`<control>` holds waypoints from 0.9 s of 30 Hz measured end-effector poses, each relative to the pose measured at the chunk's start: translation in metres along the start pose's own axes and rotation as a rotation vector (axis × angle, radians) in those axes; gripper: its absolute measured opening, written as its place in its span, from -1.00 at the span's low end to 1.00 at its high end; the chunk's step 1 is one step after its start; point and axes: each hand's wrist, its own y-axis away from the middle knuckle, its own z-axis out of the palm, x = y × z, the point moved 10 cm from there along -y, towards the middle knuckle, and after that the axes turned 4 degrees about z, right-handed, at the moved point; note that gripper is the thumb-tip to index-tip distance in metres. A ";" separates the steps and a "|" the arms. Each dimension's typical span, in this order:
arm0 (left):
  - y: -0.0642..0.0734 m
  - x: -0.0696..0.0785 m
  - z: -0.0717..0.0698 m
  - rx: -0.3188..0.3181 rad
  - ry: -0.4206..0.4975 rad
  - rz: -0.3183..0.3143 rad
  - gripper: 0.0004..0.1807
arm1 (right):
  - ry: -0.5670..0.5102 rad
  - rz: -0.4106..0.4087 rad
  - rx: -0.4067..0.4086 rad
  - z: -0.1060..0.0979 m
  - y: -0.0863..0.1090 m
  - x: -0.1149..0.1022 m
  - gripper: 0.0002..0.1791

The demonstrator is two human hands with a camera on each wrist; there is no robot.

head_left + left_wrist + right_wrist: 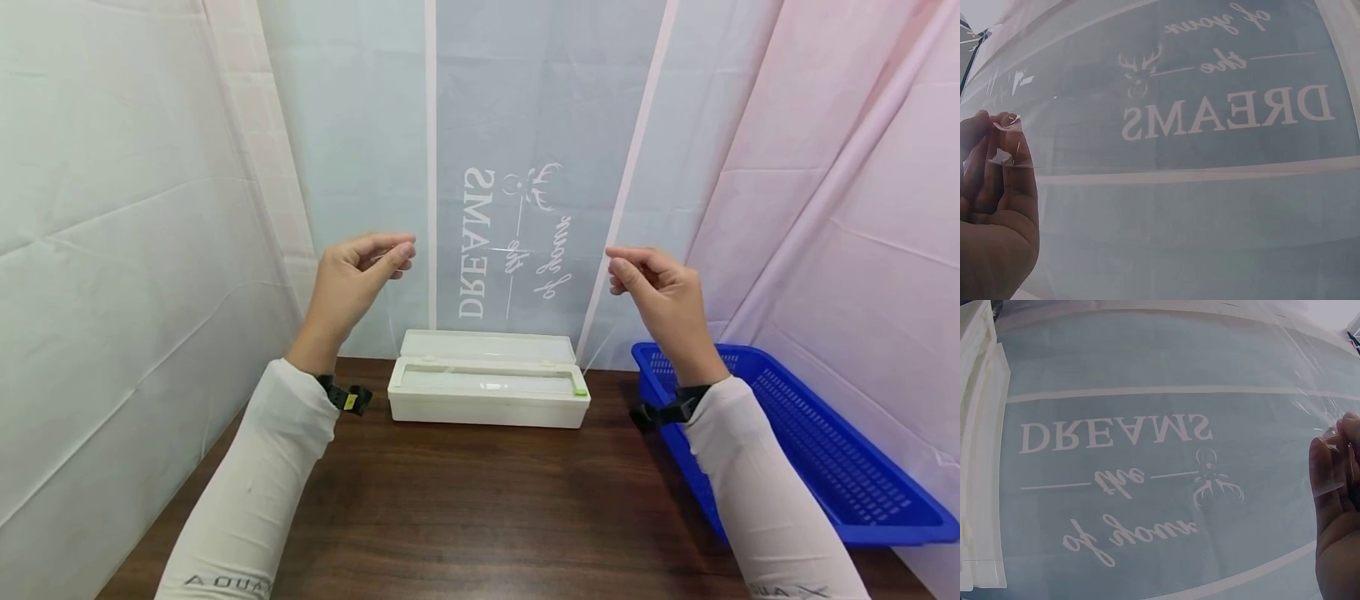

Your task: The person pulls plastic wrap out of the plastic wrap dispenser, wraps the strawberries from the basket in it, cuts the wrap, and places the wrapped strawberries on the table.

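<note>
Nearest the camera, wears white sleeves (232,500) on both forearms, reaching over a brown table (480,508). Pinches a clear plastic film (1019,81) between the closed thumb and fingertips of the left hand (352,273), and grips its opposite side likewise with the right hand (663,290). Holds both hands raised, well apart and about level, the film spread between them, its edges slanting down to a white box (487,411) on the table. On that box, shows a raised lid (487,344) behind and a green tab (580,392) at the right end. At right, includes a blue basket (892,533) partly behind the forearm; beyond, a pale blue cloth (360,125) with white lettering (476,242).
</note>
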 end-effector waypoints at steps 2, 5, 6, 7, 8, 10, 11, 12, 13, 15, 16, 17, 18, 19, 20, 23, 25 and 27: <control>0.002 0.001 0.000 -0.005 -0.001 -0.012 -0.71 | -0.020 0.006 -0.013 0.000 -0.001 0.005 -0.72; 0.005 0.007 0.000 -0.012 0.019 -0.022 -0.72 | -0.054 0.009 -0.032 -0.001 -0.002 0.016 -0.73; 0.007 0.010 0.000 -0.015 0.025 -0.024 -0.72 | -0.071 0.010 -0.038 -0.001 -0.002 0.019 -0.74; 0.009 0.013 0.000 -0.019 0.031 -0.024 -0.73 | -0.086 0.011 -0.044 -0.001 -0.002 0.022 -0.74; 0.010 0.017 0.000 -0.024 0.040 -0.022 -0.73 | -0.099 0.010 -0.051 -0.001 -0.001 0.025 -0.74; 0.014 0.023 0.000 -0.035 0.053 -0.023 -0.73 | -0.130 0.010 -0.067 0.000 0.000 0.029 -0.75; 0.016 0.024 0.001 -0.043 0.056 -0.027 -0.73 | -0.139 0.009 -0.075 0.000 0.001 0.030 -0.76; 0.017 0.025 0.001 -0.052 0.063 -0.032 -0.73 | -0.139 0.006 -0.082 0.000 0.002 0.030 -0.77; 0.018 0.024 0.001 -0.064 0.075 -0.038 -0.73 | -0.139 0.005 -0.092 0.001 0.003 0.031 -0.77; 0.020 0.019 0.003 -0.101 0.098 -0.062 -0.73 | -0.166 0.003 -0.112 0.002 0.006 0.032 -0.79; 0.021 0.015 0.004 -0.123 0.111 -0.076 -0.73 | -0.178 0.002 -0.121 0.002 0.007 0.032 -0.79; 0.022 0.010 0.005 -0.146 0.126 -0.093 -0.72 | -0.198 0.004 -0.131 0.002 0.008 0.033 -0.80; 0.023 0.005 0.006 -0.170 0.138 -0.108 -0.72 | -0.224 0.005 -0.143 0.003 0.009 0.033 -0.80; 0.024 -0.001 0.008 -0.195 0.147 -0.123 -0.72 | -0.255 0.008 -0.155 0.003 0.010 0.034 -0.80; 0.026 -0.006 0.009 -0.218 0.154 -0.136 -0.71 | -0.280 0.013 -0.166 0.003 0.011 0.034 -0.80; 0.029 -0.017 0.011 -0.271 0.177 -0.164 -0.70 | -0.264 0.042 -0.198 0.003 0.015 0.038 -0.80; 0.033 -0.022 0.012 -0.306 0.182 -0.185 -0.68 | -0.186 0.068 -0.231 0.005 0.019 0.042 -0.80; 0.038 -0.026 0.012 -0.340 0.178 -0.212 -0.67 | -0.109 0.087 -0.272 0.007 0.024 0.046 -0.81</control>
